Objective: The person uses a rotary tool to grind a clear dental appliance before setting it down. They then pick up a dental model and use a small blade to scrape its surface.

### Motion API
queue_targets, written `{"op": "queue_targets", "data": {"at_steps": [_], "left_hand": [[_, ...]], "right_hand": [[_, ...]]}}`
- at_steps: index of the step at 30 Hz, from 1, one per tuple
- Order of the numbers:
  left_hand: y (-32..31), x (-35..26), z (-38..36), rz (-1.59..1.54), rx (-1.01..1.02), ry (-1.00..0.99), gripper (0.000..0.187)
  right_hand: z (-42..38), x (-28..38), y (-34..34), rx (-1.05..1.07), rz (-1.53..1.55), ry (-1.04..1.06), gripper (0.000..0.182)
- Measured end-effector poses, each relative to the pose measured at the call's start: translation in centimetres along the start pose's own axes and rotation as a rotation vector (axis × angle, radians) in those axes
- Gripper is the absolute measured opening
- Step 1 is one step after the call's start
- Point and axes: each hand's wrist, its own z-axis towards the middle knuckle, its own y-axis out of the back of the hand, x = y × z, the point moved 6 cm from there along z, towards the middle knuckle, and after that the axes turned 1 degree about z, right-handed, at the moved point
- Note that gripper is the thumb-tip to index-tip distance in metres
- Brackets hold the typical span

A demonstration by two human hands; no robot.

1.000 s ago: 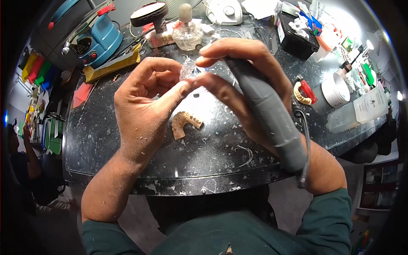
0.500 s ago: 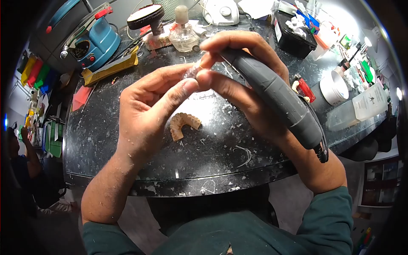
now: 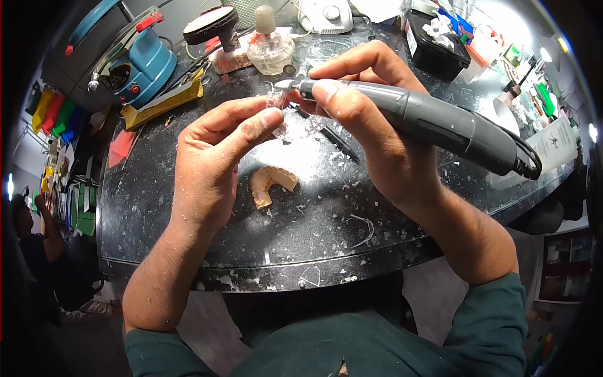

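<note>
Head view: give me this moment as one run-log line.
left hand: pinches clear aligner | right hand: grips grey handpiece, tip at aligner | tan dental cast: lying on bench, untouched

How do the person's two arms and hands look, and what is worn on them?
Both hands, left hand and right hand, are bare, without gloves, rings or a watch. Pale dust and small flakes cling to them. Dark green sleeves are pushed up to the elbows.

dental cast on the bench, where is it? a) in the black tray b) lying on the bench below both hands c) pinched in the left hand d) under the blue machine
b: the cast lies bare on the bench, below the left hand and the right hand, touched by neither.
</note>
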Motion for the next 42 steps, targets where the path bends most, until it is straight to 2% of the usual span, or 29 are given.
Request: {"op": "queue_targets", "data": {"at_steps": [2,4,9,14,16,22,24,26,28,33,35,42], "left_hand": [[-0.2,-0.1,-0.1,-0.002,-0.009,0.011,0.024],[-0.4,-0.2,-0.2,-0.004,-0.017,0.021,0.024],[-0.6,-0.9,-0.4,0.076,-0.047,-0.066,0.022],[-1.0,-1.1,-0.6,0.096,-0.048,-0.086,0.022],[-1.1,-1.2,-0.6,0.071,-0.043,-0.090,0.022],[-0.9,-0.9,-0.6,0.036,-0.065,-0.054,0.019],[-1.1,-1.3,-0.6,0.155,-0.042,-0.095,0.019],[-1.0,-1.2,-0.7,0.130,-0.056,-0.091,0.019],[-0.9,-1.2,-0.7,0.107,-0.072,-0.087,0.019],[-1.0,-1.3,-0.7,0.119,-0.087,-0.088,0.018],[-0.9,-1.4,-0.6,0.143,-0.077,-0.080,0.018],[-0.8,-1.5,-0.6,0.164,-0.071,-0.084,0.018]], "right_hand": [[0.0,0.1,-0.1,0.022,-0.054,0.001,0.020],[0.0,0.4,-0.5,0.040,-0.155,0.136,0.018],[-0.4,0.4,-0.7,0.066,-0.294,0.094,0.021],[-0.4,0.1,-0.8,0.076,-0.280,0.102,0.023],[-0.6,0.4,-1.2,0.132,-0.276,0.186,0.023],[-0.7,0.4,-1.3,0.126,-0.286,0.148,0.025],[-0.8,0.3,-1.3,0.103,-0.254,0.131,0.025],[-0.7,0.5,-1.2,0.118,-0.266,0.143,0.025],[-0.7,0.8,-1.8,0.207,-0.410,0.236,0.026],[-0.8,0.6,-1.7,0.178,-0.354,0.185,0.024],[-0.8,0.7,-1.2,0.080,-0.222,0.064,0.024],[-0.8,0.4,-1.5,0.116,-0.268,0.078,0.024]]}}
